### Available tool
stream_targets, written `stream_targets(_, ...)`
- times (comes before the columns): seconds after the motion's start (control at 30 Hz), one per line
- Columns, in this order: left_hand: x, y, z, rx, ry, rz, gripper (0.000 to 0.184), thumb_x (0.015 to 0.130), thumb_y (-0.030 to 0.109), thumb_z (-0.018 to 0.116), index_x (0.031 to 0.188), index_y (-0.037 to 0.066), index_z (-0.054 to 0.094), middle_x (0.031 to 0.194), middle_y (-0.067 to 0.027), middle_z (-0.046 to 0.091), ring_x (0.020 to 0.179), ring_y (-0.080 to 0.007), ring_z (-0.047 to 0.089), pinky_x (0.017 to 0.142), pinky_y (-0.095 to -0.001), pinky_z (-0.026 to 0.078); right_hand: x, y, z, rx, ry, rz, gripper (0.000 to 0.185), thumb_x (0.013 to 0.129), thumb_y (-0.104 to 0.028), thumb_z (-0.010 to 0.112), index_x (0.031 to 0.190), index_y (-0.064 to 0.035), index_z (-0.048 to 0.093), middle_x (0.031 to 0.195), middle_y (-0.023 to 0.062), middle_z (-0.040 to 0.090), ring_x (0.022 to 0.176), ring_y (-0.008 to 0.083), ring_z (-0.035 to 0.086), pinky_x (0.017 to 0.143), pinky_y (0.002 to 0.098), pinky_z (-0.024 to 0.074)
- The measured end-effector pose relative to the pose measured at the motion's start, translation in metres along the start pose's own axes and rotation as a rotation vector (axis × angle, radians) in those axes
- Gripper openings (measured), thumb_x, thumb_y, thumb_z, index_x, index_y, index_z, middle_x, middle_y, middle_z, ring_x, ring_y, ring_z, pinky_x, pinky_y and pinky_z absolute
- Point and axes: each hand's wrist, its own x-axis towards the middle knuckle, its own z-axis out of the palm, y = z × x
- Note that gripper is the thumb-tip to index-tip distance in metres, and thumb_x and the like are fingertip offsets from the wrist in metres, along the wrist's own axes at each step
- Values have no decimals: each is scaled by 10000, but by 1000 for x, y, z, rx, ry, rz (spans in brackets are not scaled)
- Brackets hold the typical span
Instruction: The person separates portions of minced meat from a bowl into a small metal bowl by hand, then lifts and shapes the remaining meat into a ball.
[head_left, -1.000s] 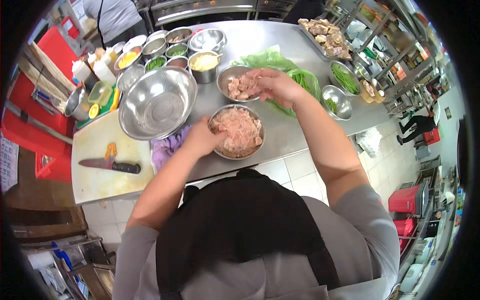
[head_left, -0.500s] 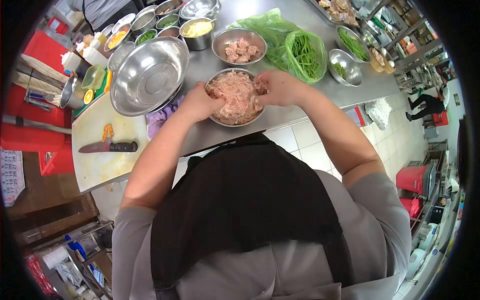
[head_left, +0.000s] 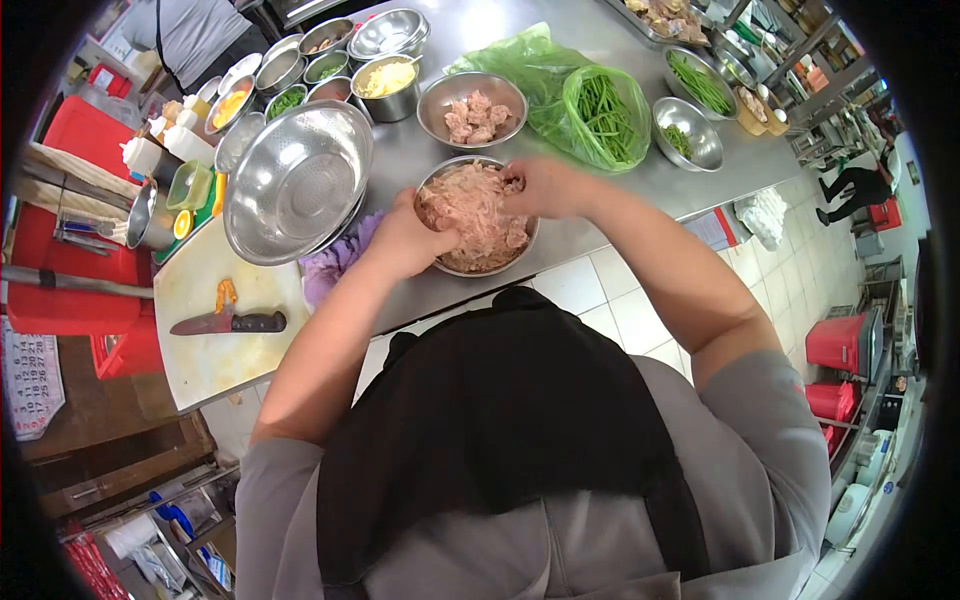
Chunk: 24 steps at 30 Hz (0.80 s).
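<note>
A steel bowl (head_left: 478, 270) full of pink minced meat (head_left: 480, 215) stands near the table's front edge. My left hand (head_left: 405, 238) grips the left side of this bowl, its thumb over the rim against the meat. At the right side of the same bowl my right hand (head_left: 545, 188) is curled onto the meat; it is a little blurred and its fingertips are partly hidden. Just behind stands a second steel bowl (head_left: 430, 95) with several lumps of pink meat (head_left: 477, 118).
A large colander (head_left: 300, 180), a purple cloth (head_left: 335, 262) and a cutting board (head_left: 215, 375) with a knife (head_left: 258, 322) are at the left. Behind are small containers. A green bag (head_left: 605, 115) of beans and a bowl (head_left: 712, 150) of cut greens stand at the right. Another person (head_left: 195, 35) is at the back left.
My right hand has moved from the rear bowl of meat lumps to the right side of the front bowl. My left hand stays at the front bowl. The view has shifted.
</note>
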Motion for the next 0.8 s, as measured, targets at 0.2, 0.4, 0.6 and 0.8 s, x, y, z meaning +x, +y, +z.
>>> stream_targets(0.2,0,-5,-1,92,27,24,847,739,240,804,1421,-81,417,1255,-294,649,1192,-379,643,1034,-411,495,26,-1,-12,607,-247,226,490,785,-268,795,1178,-8,661,702,39,581,517,131,544,438,302,410)
stream_targets(0.4,13,-31,9,-148,4,29,729,771,138,756,1395,-59,435,1114,-268,696,928,-336,723,792,-407,581,24,-8,-12,528,-199,203,478,777,-209,807,1179,-52,603,665,2,537,502,102,496,432,274,357)
stream_targets(0.6,9,-38,20,-396,57,-113,412,840,90,704,1195,-40,542,902,-155,689,630,-221,685,495,-349,568,22,-7,-16,624,-239,284,370,786,-189,808,1070,-71,602,684,-6,572,505,90,519,432,261,360)
stream_targets(0.8,15,-38,24,-452,0,-202,206,913,131,649,1043,-23,606,790,-107,669,575,-198,662,485,-344,566,-3,-17,-28,401,-203,320,419,780,-193,793,1137,-28,649,799,47,662,598,139,643,481,267,463)
